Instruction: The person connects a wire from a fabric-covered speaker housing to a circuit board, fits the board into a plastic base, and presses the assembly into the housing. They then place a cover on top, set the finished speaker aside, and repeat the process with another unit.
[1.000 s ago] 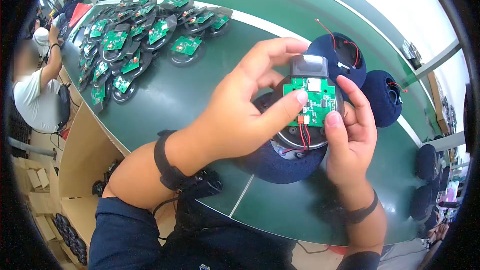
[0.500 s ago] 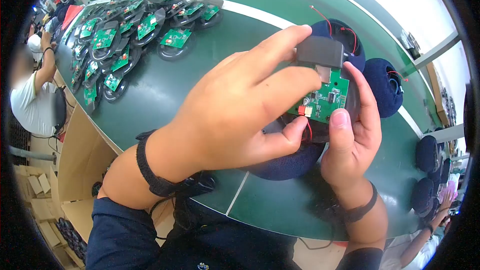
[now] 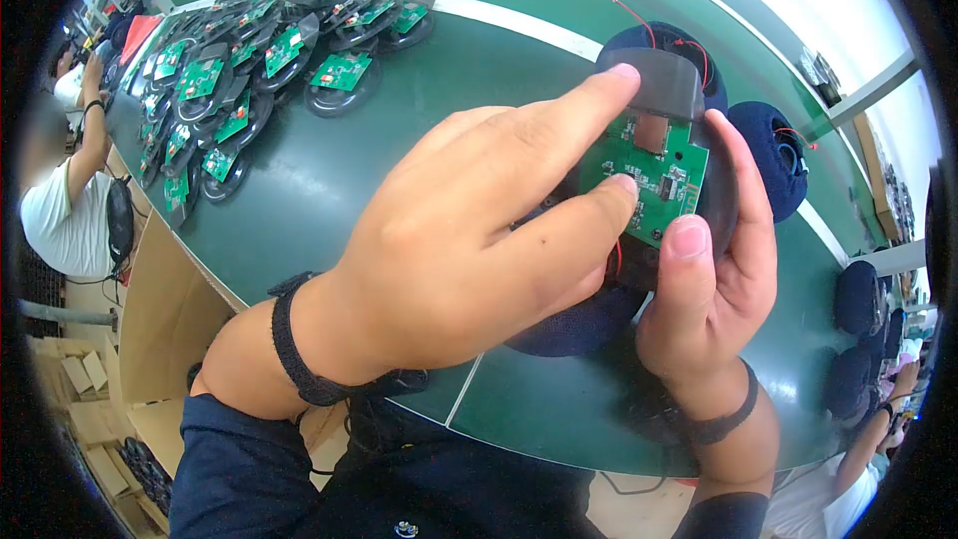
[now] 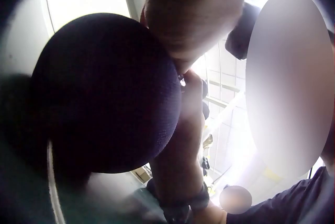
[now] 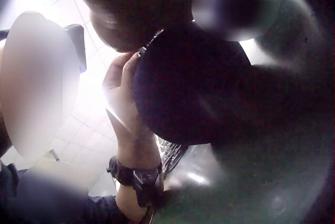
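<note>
My right hand (image 3: 718, 260) grips a round black plastic cover (image 3: 720, 195), thumb on its near face and fingers along the right edge. A green circuit board (image 3: 649, 165) is mounted on the cover, with a dark rectangular block (image 3: 664, 85) at its top. Across the board reaches my left hand (image 3: 469, 250), one fingertip at the block and another on the board; its thumb is mostly hidden. A bit of red wire shows beneath those fingers. Below the cover sits a navy fabric-covered round housing (image 3: 579, 329), its dark rounded surface (image 4: 104, 93) filling much of the left wrist view.
Several black covers with green boards lie in a pile (image 3: 205, 80) at the far left of the green table (image 3: 399, 70). Two navy housings (image 3: 773, 165) with red wires stand behind my right hand. A cardboard box (image 3: 165, 289) is at lower left; a person (image 3: 65, 180) sits beyond.
The cover has tilted and shifted slightly up and right. My left thumb has left the board's face, and the left fingers now cover the red-and-white connector that showed before.
</note>
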A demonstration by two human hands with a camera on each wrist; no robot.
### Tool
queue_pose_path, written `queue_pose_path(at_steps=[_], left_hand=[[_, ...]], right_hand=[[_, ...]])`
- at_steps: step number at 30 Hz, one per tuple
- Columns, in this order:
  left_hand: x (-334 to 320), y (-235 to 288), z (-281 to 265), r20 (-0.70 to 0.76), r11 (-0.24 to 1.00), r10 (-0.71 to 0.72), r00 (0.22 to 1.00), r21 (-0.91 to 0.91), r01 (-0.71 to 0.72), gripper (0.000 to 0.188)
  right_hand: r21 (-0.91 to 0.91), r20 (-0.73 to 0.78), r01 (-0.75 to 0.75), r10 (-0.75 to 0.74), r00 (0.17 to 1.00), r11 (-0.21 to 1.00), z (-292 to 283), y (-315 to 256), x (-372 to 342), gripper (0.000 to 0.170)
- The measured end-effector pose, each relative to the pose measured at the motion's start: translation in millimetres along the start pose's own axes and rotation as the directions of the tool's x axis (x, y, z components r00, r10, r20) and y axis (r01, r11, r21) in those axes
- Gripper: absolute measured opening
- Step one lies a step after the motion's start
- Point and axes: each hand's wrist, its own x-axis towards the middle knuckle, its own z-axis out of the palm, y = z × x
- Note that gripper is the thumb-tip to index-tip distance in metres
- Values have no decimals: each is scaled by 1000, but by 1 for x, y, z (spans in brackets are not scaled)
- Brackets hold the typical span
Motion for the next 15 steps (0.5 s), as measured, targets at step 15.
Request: queue_pose_path(at_steps=[15], left_hand=[[5,-6,-7,84,997,74,994,-43,-71,34]], right_hand=[[12,15,98,-98,995,995,-1,0,2,54]])
